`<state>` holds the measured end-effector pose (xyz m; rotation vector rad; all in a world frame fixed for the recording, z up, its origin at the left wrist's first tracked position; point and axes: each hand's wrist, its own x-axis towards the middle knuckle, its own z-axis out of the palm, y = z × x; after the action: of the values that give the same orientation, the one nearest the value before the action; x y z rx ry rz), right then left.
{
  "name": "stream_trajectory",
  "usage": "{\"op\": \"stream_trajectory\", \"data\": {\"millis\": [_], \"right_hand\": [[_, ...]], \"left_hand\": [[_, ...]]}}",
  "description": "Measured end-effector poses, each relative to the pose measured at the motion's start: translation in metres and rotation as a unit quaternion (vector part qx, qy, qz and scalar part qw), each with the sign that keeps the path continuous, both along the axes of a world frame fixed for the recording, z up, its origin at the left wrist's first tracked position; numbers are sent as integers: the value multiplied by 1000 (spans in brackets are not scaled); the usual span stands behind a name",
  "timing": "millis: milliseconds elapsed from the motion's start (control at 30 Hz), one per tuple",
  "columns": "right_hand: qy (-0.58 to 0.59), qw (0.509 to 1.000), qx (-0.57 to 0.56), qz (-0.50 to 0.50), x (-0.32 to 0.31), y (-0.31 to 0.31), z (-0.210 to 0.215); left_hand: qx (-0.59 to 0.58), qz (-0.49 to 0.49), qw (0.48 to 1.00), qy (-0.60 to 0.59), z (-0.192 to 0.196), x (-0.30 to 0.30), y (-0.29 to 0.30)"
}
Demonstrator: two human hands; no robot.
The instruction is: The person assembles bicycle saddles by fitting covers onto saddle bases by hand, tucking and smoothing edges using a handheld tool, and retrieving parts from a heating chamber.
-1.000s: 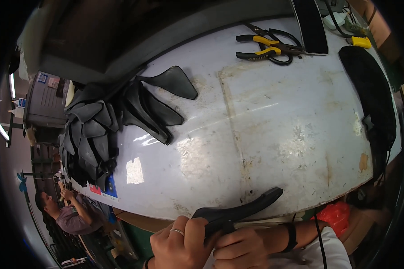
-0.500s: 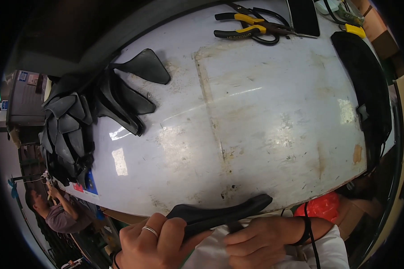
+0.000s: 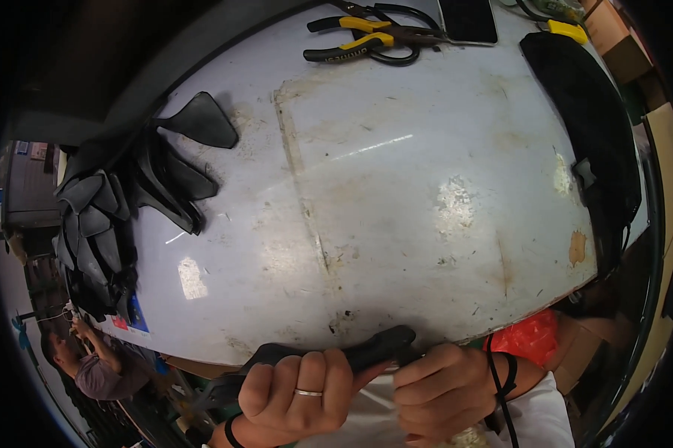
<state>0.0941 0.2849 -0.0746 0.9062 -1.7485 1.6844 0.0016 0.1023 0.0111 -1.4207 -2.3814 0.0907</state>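
Nearest, just off the desk's near edge: left hand, ring on one finger, fingers wrapped tight round a long black strip, matte, rubbery-looking, curved. Right hand closed on the strip's right end; dark cord at that wrist. Desk top white, glossy, scuffed, with worn rust-coloured patches. Left edge: heap of black pointed pieces, flat and leaf-shaped, overlapping. Right edge: long black curved panel, smooth. Far edge: pliers with yellow-and-black grips, beside a dark flat slab. No containers visible.
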Motion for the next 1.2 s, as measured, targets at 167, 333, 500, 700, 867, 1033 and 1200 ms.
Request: {"op": "stream_trajectory", "data": {"millis": [167, 333, 500, 700, 867, 1033, 1200], "right_hand": [[31, 999, 17, 9, -3, 10, 3], [-24, 982, -186, -16, -1, 6, 0], [-327, 931, -96, -127, 27, 4, 68], [-473, 874, -92, 60, -4, -26, 68], [-368, 929, 43, -9, -19, -31, 100], [-314, 948, 17, 50, -27, -43, 77], [-387, 915, -35, -110, -11, -94, 84]], "left_hand": [[-32, 35, 998, -35, 1, 4, -5], [21, -8, 999, 24, -8, 1, -9], [110, 17, 994, -22, 15, 7, -28], [227, 41, 973, -18, 16, 20, -59], [261, 82, 961, -42, 22, 29, -68], [308, 225, 904, -191, 60, 15, -124], [382, 144, 827, -388, 30, 17, -138]]}}
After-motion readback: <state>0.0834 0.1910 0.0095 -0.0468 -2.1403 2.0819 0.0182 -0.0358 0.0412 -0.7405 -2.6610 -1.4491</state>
